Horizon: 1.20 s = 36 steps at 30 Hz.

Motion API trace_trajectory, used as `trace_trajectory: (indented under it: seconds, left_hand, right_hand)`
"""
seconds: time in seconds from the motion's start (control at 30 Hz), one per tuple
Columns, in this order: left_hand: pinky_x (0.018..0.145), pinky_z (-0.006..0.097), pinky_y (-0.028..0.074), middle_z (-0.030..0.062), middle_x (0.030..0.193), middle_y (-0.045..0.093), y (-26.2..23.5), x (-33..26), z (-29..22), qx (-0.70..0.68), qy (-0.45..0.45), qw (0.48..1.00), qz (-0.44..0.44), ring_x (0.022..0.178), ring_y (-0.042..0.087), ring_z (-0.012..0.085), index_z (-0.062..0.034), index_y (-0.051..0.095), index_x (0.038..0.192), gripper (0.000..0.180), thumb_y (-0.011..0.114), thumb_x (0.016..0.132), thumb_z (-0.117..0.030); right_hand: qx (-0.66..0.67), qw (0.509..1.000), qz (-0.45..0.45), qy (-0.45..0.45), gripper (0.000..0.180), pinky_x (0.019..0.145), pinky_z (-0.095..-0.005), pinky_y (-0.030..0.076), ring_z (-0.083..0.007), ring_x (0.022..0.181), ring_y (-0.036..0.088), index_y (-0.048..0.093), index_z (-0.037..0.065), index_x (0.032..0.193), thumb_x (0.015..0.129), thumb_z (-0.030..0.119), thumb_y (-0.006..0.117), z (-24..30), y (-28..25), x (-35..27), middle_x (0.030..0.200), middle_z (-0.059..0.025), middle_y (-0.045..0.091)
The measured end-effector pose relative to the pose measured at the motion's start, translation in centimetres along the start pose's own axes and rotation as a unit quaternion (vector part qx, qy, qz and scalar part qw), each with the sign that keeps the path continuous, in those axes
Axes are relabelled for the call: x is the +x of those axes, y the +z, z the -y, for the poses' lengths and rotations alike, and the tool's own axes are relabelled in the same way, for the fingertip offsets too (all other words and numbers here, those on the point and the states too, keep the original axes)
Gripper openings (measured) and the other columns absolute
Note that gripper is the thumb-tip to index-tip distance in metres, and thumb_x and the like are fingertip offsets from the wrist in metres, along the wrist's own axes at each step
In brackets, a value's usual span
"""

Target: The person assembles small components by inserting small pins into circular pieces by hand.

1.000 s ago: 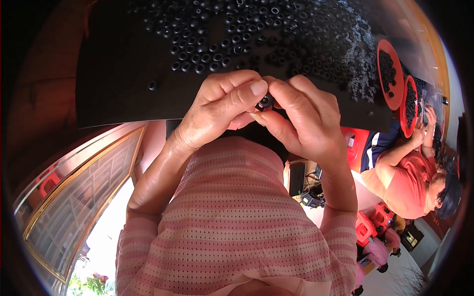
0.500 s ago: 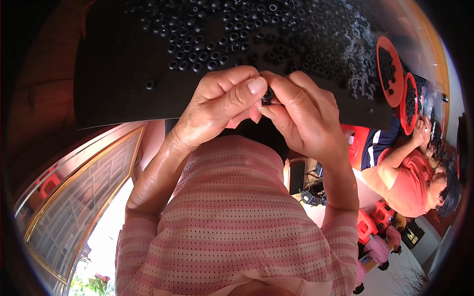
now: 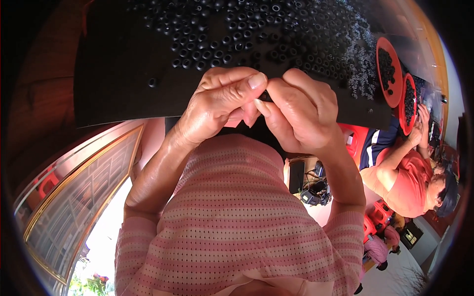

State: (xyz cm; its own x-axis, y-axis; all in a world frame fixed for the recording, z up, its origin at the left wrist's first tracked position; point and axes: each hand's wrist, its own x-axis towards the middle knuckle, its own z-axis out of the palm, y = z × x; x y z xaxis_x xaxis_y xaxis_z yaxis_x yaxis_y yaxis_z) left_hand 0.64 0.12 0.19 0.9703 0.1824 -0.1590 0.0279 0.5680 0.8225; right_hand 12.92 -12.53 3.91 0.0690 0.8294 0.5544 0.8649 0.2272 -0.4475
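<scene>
My left hand and my right hand meet at the near edge of the dark table, fingertips touching. Each is closed in a pinch of thumb and fingers. A small black rounded part sits between the fingertips, mostly hidden by them. Beyond my hands, many small black hollow round parts are spread over the dark tabletop. One black part lies apart from them, to the left of my left hand.
Small pale, glinting pieces lie in a patch at the right of the table. Two red bowls hold black parts at the right edge. Beside them sits another person with both hands raised near the bowls. A red stool stands right of my arm.
My fingertips have closed further over the black part, which shows less than before. My right hand has turned slightly. The other person's hands have shifted near the bowl.
</scene>
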Motion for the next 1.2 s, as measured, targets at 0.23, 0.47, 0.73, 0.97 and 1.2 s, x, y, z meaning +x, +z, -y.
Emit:
trace_trajectory:
  seconds: [0.23,0.47,0.73,0.97,1.2]
  left_hand:
    - [0.041,0.017,0.029,-0.0013,0.060,0.054,0.1,-0.1,0.5,0.027,0.080,0.996,0.024,0.049,0.040,0.0008,-0.0071,0.058,0.077,0.043,0.054,0.092,-0.047]
    - [0.049,0.019,0.032,0.0008,0.068,0.054,0.0,0.2,-0.4,0.048,0.023,0.998,0.043,0.057,0.044,0.0041,-0.0032,0.054,0.084,0.036,0.059,0.092,-0.038]
    - [0.053,0.019,0.034,0.0027,0.074,0.058,0.1,0.1,0.2,0.046,0.038,0.997,0.047,0.061,0.045,0.0043,0.0018,0.058,0.097,0.032,0.052,0.096,-0.030]
    - [0.061,0.019,0.042,0.0035,0.081,0.060,0.3,0.0,0.6,0.166,0.058,0.984,0.022,0.071,0.053,0.0064,0.0009,0.059,0.096,0.028,0.051,0.097,-0.026]
    - [0.052,0.020,0.039,-0.0015,0.071,0.057,1.1,0.2,1.2,0.130,0.131,0.983,-0.020,0.060,0.047,0.0049,-0.0030,0.062,0.085,0.021,0.057,0.094,-0.022]
  right_hand:
    - [0.048,0.998,0.027,0.032,0.018,0.043,-0.0307,0.038,-0.0203,0.050,0.049,0.060,-0.002,0.089,0.078,0.010,0.067,-0.2,-1.1,0.2,0.067,-0.0083,0.049]
    - [0.059,0.995,0.048,0.057,0.024,0.047,-0.0325,0.043,-0.0232,0.054,0.054,0.058,-0.001,0.095,0.073,0.001,0.066,0.2,-1.1,0.3,0.073,-0.0089,0.051]
    - [0.085,0.987,-0.028,0.130,0.022,0.048,-0.0305,0.043,-0.0207,0.055,0.053,0.057,0.000,0.098,0.077,-0.005,0.061,0.7,-0.6,-1.1,0.074,-0.0088,0.054]
    - [0.094,0.980,-0.024,0.176,0.018,0.048,-0.0300,0.041,-0.0200,0.055,0.053,0.054,0.002,0.090,0.076,-0.004,0.063,1.0,-0.8,-1.4,0.073,-0.0089,0.053]
    - [0.116,0.972,-0.034,0.201,0.022,0.046,-0.0274,0.042,-0.0150,0.056,0.053,0.056,0.002,0.093,0.075,0.000,0.068,0.9,-0.5,-2.4,0.072,-0.0070,0.053]
